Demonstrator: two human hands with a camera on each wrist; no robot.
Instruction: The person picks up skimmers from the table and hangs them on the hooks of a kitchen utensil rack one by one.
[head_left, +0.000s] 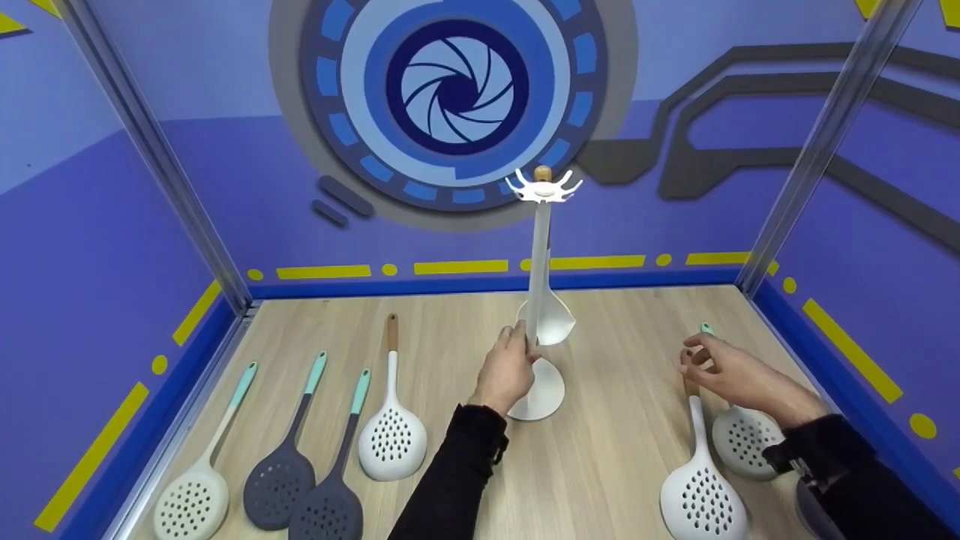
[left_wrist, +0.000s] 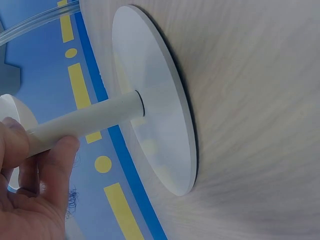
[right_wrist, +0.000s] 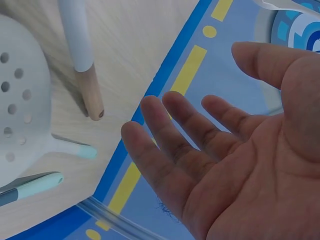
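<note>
My left hand [head_left: 504, 369] grips the lower pole of a white utensil stand [head_left: 538, 262]. Its round base [left_wrist: 155, 90] rests on the table in the left wrist view. A white ladle [head_left: 556, 321] hangs behind the pole from the hooked top. My right hand [head_left: 739, 375] hovers at the right over the wooden-handled white skimmer [head_left: 703, 502]. Seen from the right wrist, its fingers [right_wrist: 192, 150] are spread and loosely bent, with nothing held, apart from the wooden handle [right_wrist: 89, 97]. A white skimmer with a mint handle [head_left: 746, 442] lies beside it, partly hidden by my right arm.
On the left lie a cream skimmer [head_left: 191, 504], two dark grey skimmers [head_left: 279, 487] with mint handles, and a white skimmer [head_left: 392, 442] with a wooden handle. A dark utensil head [head_left: 814, 510] shows under my right sleeve. Printed panels [head_left: 225, 180] wall the table on three sides.
</note>
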